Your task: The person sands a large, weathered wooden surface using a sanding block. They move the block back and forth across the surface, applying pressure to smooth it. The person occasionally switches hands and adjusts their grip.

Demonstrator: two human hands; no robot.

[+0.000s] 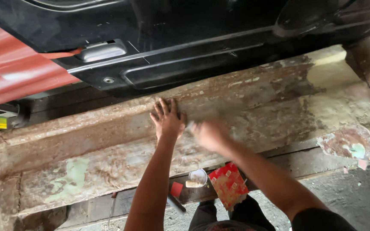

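Head view: a long, worn metal body panel (245, 107), rusty brown with patches of pale filler and old green paint, is lying across the frame, its long axis running from the lower left up to the upper right. It is sitting directly beyond the hands, with a glossy black car door (185, 38) hanging above it along the top of the frame.

The left hand (168, 119) is pressing flat on the panel near centre frame, fingers spread and released, gripping nothing. The right hand (210, 134) is lying just beside it to the right, also on the panel surface; it is motion-blurred, so whether it is clenched, or grasping something small, cannot be told. A pale smear is showing between the two hands, not identifiable.

Both hands are resting about mid-length of the panel, with most of the filler-covered part extending to the right, on the right hand's side.

Below the panel's near edge, at lower centre, a small white cup (198, 177) and a red patterned packet (228, 185) are resting on the ground.
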